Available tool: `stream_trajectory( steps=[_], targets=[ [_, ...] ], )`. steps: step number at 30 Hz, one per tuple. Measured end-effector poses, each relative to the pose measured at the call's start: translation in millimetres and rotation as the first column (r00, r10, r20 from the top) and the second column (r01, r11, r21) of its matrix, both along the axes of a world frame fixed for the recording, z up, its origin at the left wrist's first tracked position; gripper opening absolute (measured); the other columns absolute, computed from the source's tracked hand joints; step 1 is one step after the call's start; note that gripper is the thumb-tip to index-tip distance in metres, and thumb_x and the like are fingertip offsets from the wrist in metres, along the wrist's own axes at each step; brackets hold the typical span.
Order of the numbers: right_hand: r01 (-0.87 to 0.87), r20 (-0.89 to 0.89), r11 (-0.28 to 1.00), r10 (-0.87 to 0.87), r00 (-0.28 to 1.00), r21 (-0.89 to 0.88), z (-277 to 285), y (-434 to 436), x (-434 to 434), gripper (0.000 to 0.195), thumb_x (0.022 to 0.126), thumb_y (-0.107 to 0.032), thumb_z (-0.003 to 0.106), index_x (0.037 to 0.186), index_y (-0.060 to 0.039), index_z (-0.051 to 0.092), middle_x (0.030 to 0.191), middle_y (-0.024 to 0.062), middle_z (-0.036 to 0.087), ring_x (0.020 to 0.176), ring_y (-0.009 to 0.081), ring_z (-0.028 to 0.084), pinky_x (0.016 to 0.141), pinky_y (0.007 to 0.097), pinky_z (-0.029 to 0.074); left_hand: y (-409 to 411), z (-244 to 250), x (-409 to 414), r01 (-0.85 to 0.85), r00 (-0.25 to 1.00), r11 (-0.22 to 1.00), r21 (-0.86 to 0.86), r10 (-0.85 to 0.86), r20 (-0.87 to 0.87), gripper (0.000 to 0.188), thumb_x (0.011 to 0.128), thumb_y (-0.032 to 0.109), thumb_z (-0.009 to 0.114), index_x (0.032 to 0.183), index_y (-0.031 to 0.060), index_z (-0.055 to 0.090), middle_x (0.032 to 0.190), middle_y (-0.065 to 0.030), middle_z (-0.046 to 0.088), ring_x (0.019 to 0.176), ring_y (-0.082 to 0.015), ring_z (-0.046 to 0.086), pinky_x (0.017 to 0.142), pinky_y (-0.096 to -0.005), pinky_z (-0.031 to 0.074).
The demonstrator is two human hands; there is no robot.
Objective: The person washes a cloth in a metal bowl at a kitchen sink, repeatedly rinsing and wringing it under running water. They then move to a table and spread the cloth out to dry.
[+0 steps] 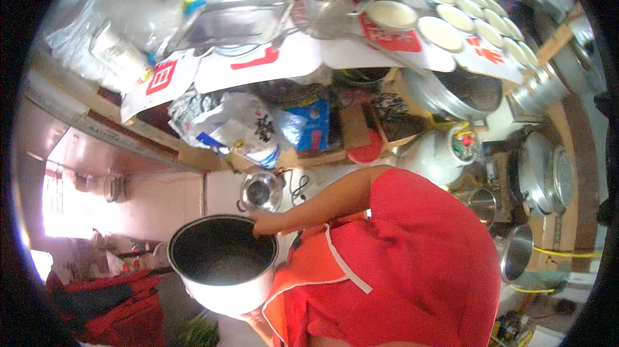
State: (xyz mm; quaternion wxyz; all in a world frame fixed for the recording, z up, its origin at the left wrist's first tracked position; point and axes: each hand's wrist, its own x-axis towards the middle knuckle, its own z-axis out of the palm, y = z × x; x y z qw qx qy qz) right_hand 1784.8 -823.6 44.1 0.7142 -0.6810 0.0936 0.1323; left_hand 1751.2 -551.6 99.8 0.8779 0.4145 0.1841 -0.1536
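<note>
A rice cooker's inner pot [222, 294], white outside and dark inside, is tilted so that its mouth faces up. My right hand [266, 224] grips its rim at the upper right. Low on the pot's underside, my left hand [254, 319] supports it, mostly hidden by the pot and the orange apron. No contents can be made out in the dark interior. Just beyond the rim, a shiny steel pan or lid [261, 191] lies on the floor beside a black cord [299, 187].
A table [290, 59] holds a metal tray [232, 21], a strainer [321, 13] and several pale bowls [440, 34]. Beneath are plastic bags [242, 124] and a large metal basin [464, 93]. A gas cylinder [435, 158] and steel pots [517, 253] stand at right; green leaves [198, 331] lie below.
</note>
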Motion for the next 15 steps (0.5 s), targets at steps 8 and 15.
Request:
stream_trajectory(
  steps=[8,15],
  targets=[
    [0.057,-0.02,0.987,-0.054,0.998,0.148,38,-10,103,0.043,0.065,-0.005,0.066,0.107,-0.0008,0.062,0.094,0.014,0.067,0.088,0.025,0.062,0.081,0.038,0.048,12,-3,72,-0.049,0.998,0.992,-0.118,0.045,-0.035,0.08,0.074,0.052,0.061,0.139,0.0125,0.037,0.143,-0.0105,0.038,0.128,-0.0331,0.038,0.105,-0.0537,0.031],
    [0.011,0.003,0.99,-0.012,1.0,0.141,-18,18,173,0.045,0.066,0.001,0.061,0.112,-0.0003,0.06,0.103,0.0101,0.065,0.096,0.023,0.06,0.086,0.0381,0.047,46,12,143,-0.254,0.963,0.961,-0.112,0.24,-0.125,0.076,0.069,0.047,0.064,0.133,0.0127,0.042,0.132,-0.0078,0.046,0.121,-0.0308,0.043,0.1,-0.0515,0.037]
  ],
)
